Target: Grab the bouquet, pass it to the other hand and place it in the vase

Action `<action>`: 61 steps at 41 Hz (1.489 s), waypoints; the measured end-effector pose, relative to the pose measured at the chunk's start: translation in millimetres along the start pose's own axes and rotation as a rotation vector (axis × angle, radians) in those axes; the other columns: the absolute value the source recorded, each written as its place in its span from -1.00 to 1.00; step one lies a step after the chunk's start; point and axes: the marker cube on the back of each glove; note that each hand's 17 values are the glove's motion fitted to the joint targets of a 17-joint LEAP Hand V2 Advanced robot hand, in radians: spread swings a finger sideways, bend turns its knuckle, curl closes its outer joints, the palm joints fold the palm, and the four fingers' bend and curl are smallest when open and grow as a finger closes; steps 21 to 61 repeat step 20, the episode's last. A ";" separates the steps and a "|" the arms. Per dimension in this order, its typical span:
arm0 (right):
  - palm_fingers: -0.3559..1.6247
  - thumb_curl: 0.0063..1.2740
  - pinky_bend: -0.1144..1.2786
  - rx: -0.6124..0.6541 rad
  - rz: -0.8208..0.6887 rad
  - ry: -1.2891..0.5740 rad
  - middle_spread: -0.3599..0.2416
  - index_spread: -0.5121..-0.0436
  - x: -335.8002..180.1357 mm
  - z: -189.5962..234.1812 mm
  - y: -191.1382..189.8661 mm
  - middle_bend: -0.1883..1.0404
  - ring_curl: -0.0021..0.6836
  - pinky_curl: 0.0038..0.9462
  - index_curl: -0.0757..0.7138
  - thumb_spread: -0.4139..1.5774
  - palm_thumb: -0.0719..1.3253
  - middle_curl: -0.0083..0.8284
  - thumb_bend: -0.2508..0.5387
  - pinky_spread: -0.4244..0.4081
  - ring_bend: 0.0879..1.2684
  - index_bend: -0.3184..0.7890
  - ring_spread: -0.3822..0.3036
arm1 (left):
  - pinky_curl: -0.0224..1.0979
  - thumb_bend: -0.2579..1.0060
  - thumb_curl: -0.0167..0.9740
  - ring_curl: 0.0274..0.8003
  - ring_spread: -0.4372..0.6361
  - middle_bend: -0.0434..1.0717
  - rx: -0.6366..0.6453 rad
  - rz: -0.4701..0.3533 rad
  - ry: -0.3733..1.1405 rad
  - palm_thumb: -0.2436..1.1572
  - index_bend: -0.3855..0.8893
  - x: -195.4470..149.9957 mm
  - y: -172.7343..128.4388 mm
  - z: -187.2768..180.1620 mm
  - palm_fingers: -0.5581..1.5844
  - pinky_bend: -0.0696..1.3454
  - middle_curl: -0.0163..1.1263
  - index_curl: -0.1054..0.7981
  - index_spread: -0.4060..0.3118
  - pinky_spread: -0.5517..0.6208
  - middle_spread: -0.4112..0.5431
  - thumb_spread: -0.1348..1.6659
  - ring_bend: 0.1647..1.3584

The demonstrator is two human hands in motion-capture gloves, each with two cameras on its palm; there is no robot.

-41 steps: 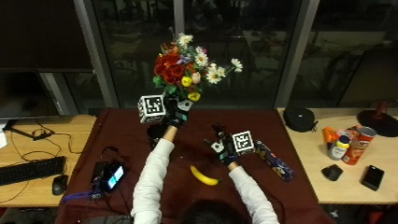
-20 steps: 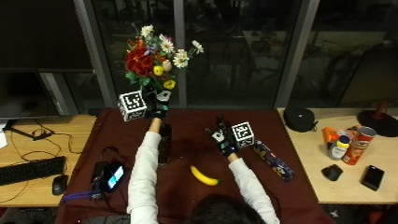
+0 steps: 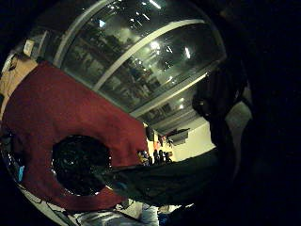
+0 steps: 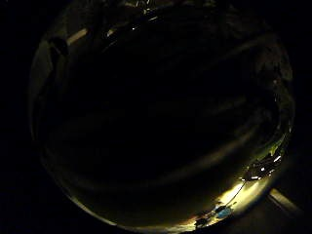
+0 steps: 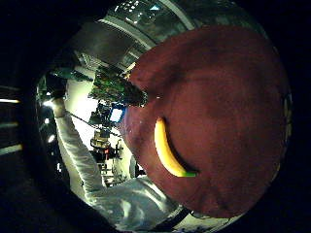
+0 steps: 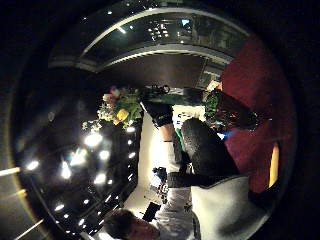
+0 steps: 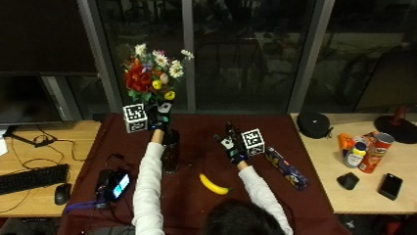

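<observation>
Bouquet (image 7: 153, 73) up in the left hand (image 7: 159, 117), lifted above the vase (image 7: 171, 154) — right hand (image 7: 232, 143) free.

Left hand's fingers curl round the stems, holding the red, yellow and white flowers upright over the far left part of the dark red tablecloth (image 7: 208, 196); left little finger side palm view shows the stems running down toward the dark vase mouth (image 3: 77, 165), whether they have gone in I cannot tell. Vase stands upright on the cloth, right under the left forearm. Right hand hovers over the middle of the cloth with fingers straight, holding nothing — well apart from the bouquet. Banana (image 7: 213, 185) lies on the cloth between the two forearms, nearer the person; long dark box (image 7: 285, 168) lies beside the right forearm.
</observation>
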 end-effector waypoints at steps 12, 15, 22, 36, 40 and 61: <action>-0.65 -0.36 -0.07 -0.056 -0.061 -0.099 0.21 -0.43 -3.8 3.3 14.8 -0.40 -0.12 -0.29 -0.28 0.51 -0.09 -0.23 -0.40 0.59 -0.51 -0.15 0.24 | -0.24 -0.75 0.21 -0.01 0.10 -0.45 -0.675 -0.273 -0.297 -0.14 -0.42 -128.5 80.5 -55.5 -0.88 -0.28 -0.20 0.11 0.00 0.28 0.10 -0.17 -0.40; -0.64 -0.35 -0.07 -0.056 -0.106 -0.127 0.22 -0.41 -1.3 4.0 14.6 -0.41 -0.12 -0.28 -0.26 0.52 -0.06 -0.24 -0.39 0.60 -0.51 -0.14 0.25 | -0.34 -0.70 0.15 -0.19 0.31 -0.61 -0.680 -0.295 -0.263 -0.16 -0.43 -144.6 94.4 -70.5 -0.82 -0.34 -0.36 -0.04 0.13 0.47 0.31 -0.10 -0.47; -0.64 -0.35 -0.08 -0.128 -0.113 -0.146 0.24 -0.38 10.9 13.2 13.1 -0.41 -0.12 -0.29 -0.23 0.52 -0.04 -0.25 -0.41 0.60 -0.52 -0.14 0.27 | -0.41 -0.68 0.05 -0.31 0.53 -0.65 -0.645 -0.258 -0.272 -0.20 -0.38 -154.2 93.3 -72.0 -0.78 -0.40 -0.46 -0.20 0.21 0.69 0.50 -0.03 -0.53; -0.64 -0.35 -0.08 -0.128 -0.113 -0.146 0.24 -0.38 10.9 13.2 13.1 -0.41 -0.12 -0.29 -0.23 0.52 -0.04 -0.25 -0.41 0.60 -0.52 -0.14 0.27 | -0.41 -0.68 0.05 -0.31 0.53 -0.65 -0.645 -0.258 -0.272 -0.20 -0.38 -154.2 93.3 -72.0 -0.78 -0.40 -0.46 -0.20 0.21 0.69 0.50 -0.03 -0.53; -0.64 -0.35 -0.08 -0.128 -0.113 -0.146 0.24 -0.38 10.9 13.2 13.1 -0.41 -0.12 -0.29 -0.23 0.52 -0.04 -0.25 -0.41 0.60 -0.52 -0.14 0.27 | -0.41 -0.68 0.05 -0.31 0.53 -0.65 -0.645 -0.258 -0.272 -0.20 -0.38 -154.2 93.3 -72.0 -0.78 -0.40 -0.46 -0.20 0.21 0.69 0.50 -0.03 -0.53; -0.64 -0.35 -0.08 -0.128 -0.113 -0.146 0.24 -0.38 10.9 13.2 13.1 -0.41 -0.12 -0.29 -0.23 0.52 -0.04 -0.25 -0.41 0.60 -0.52 -0.14 0.27 | -0.41 -0.68 0.05 -0.31 0.53 -0.65 -0.645 -0.258 -0.272 -0.20 -0.38 -154.2 93.3 -72.0 -0.78 -0.40 -0.46 -0.20 0.21 0.69 0.50 -0.03 -0.53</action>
